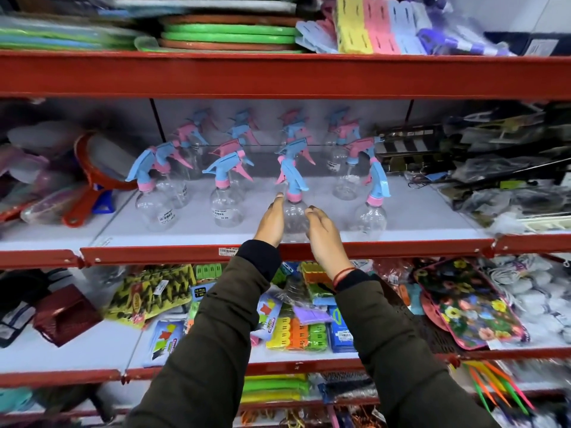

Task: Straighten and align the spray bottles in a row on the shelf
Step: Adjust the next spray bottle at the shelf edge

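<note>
Several clear spray bottles with blue and pink trigger heads stand on the white middle shelf [411, 211]. In the front row are a left bottle [154, 208], a second bottle [225, 208], a middle bottle [295, 222] and a right bottle [372, 216]. More bottles [346, 177] stand behind them. My left hand [270, 222] and my right hand [324, 236] flank the middle bottle, palms facing its sides, fingers straight. Whether the palms touch the bottle I cannot tell. Its trigger head points away from me and slightly left.
A red shelf lip [386, 247] runs along the front edge. A red-rimmed strainer [99, 168] and bagged goods lie left of the bottles; black packaged items [494, 168] lie right. Green trays [228, 35] sit above, colourful packets [296, 332] below.
</note>
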{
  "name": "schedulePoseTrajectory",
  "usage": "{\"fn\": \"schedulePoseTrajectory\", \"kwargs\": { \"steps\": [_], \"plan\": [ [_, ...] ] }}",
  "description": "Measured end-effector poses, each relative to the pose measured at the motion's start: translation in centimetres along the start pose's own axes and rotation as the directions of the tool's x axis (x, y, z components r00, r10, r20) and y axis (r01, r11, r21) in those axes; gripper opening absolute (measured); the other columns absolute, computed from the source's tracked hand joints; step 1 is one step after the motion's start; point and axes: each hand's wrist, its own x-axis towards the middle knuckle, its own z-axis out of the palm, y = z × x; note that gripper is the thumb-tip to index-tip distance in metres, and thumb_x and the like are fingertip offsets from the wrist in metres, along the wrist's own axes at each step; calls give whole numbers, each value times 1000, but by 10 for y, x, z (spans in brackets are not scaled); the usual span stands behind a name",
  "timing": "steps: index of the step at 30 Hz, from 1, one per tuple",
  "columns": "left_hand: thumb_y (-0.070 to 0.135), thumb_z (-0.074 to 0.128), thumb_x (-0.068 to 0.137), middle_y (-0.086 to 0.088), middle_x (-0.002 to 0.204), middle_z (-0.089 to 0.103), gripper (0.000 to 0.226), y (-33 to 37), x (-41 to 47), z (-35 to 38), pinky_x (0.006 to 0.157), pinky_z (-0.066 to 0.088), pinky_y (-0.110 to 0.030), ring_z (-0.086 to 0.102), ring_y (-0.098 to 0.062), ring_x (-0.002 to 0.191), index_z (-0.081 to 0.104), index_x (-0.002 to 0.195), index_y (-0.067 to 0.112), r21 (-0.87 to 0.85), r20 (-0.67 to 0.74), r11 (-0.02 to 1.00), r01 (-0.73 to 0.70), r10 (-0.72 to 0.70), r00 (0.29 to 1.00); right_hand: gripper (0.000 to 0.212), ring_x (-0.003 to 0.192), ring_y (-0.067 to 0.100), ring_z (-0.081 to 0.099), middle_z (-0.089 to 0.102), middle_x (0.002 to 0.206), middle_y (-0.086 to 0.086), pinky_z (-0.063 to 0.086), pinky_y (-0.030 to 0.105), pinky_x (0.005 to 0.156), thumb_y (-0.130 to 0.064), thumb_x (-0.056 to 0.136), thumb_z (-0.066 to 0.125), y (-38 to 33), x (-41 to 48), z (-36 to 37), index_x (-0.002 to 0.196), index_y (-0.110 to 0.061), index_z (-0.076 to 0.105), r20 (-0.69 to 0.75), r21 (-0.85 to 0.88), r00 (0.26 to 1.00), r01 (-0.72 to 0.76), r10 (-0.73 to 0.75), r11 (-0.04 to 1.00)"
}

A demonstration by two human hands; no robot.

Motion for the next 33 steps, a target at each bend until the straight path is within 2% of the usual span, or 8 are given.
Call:
{"fn": "schedulePoseTrajectory", "kwargs": {
  "steps": [9,12,14,17,21,27,30,33],
  "plan": [
    [47,22,101,-4,141,48,57,6,-22,5,103,29,-28,44,-17,124,47,140,14,57,3,998,-30,29,1000,55,144,23,36,36,158,6,26,32,115,-39,100,38,3,-13,-5,150,-15,36,8,-31,1000,25,-24,999],
    [45,23,101,-4,144,46,56,6,-28,1,109,28,-29,41,-21,136,42,143,12,38,-38,998,-42,43,998,57,145,22,35,34,159,5,25,26,110,-39,100,39,0,-22,-7,150,-14,34,-6,-22,999,36,-37,999],
    [43,25,101,-7,151,42,55,3,-34,-5,109,25,-28,36,-22,142,40,145,12,28,-88,998,-63,65,994,55,144,21,35,33,158,6,25,28,111,-38,100,40,-2,-34,-9,149,-14,35,-41,-26,996,75,-76,997],
    [43,29,100,-3,158,35,56,-2,-46,-19,122,19,-34,31,-18,146,35,148,15,-27,-137,996,-89,84,987,47,135,17,43,38,150,7,30,28,113,-32,101,41,-6,-53,-6,145,-16,43,-96,-14,983,153,-154,988],
    [44,32,99,2,156,38,56,-5,-56,-47,124,19,-39,32,-15,146,38,148,19,-74,-213,988,-137,119,970,41,125,13,52,46,138,0,43,41,111,-32,98,43,-10,-69,22,137,-22,51,-107,94,964,253,-242,963],
    [36,30,103,-2,158,32,51,6,-37,-99,113,20,-23,29,-17,147,35,149,14,-56,-319,985,-164,138,938,42,134,17,48,50,144,1,36,40,117,-29,100,43,-27,-43,84,140,-17,49,25,156,991,123,-128,980],
    [38,28,102,-5,162,24,56,15,-15,-122,120,16,-30,23,-19,150,27,152,12,-97,-313,989,-110,74,947,46,142,20,39,43,153,6,26,22,111,-26,101,40,-36,-19,111,145,-11,43,57,104,997,47,-53,993],
    [40,24,102,-8,161,28,58,22,0,-136,119,19,-34,27,-23,148,28,151,10,-121,-232,992,-31,2,973,44,140,23,40,45,152,9,26,22,102,-25,102,35,-43,2,128,142,-8,44,48,87,999,-15,10,996]
  ]
}}
